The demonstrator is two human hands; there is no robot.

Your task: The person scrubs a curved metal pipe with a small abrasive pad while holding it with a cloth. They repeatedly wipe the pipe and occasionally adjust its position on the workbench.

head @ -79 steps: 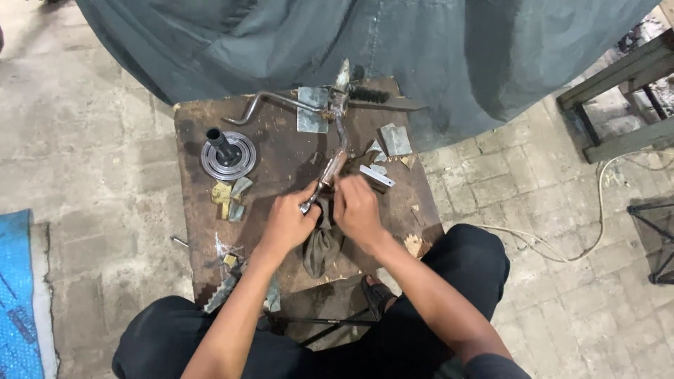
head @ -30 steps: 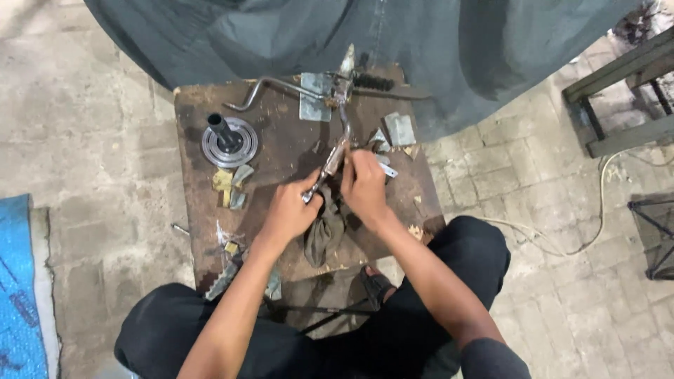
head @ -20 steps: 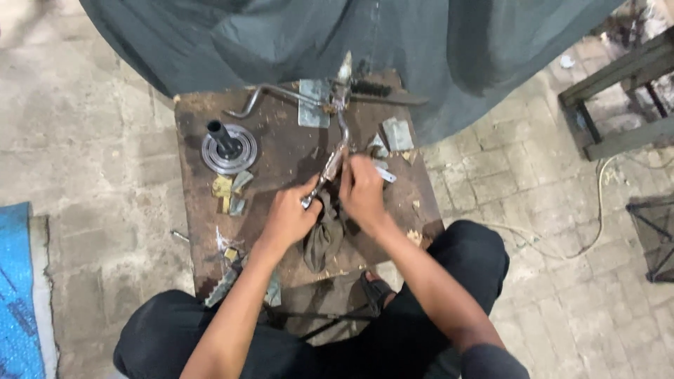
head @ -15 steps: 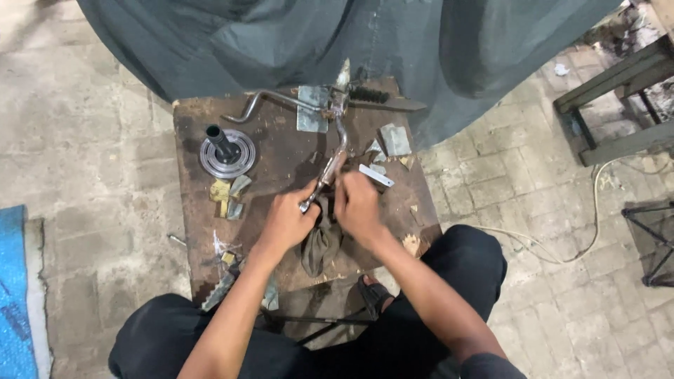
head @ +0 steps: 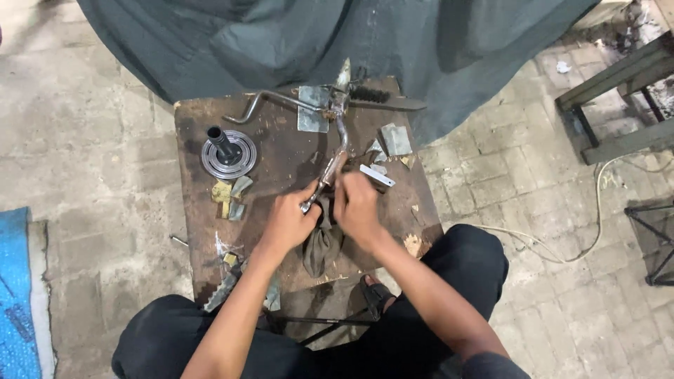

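- The left hand, at the centre of the frame, is curled tight around the near end of a bent metal rod.
- The right hand sits just right of it, fingers folded against the same rod a little farther up; whether it grips the rod or only presses on it cannot be told.
- The bent metal rod runs from the two hands toward the top of the frame, curving up to a clamp-like joint at the far edge of the counter.
- A dark rag lies on the counter under and below the hands.
- A round grooved metal disc with a black tube standing in it sits at the upper left of the counter, well apart from the hands.
- Small sheet-metal scraps lie to the right of the rod, others left of centre.
- A grey tarpaulin fills the top of the frame.
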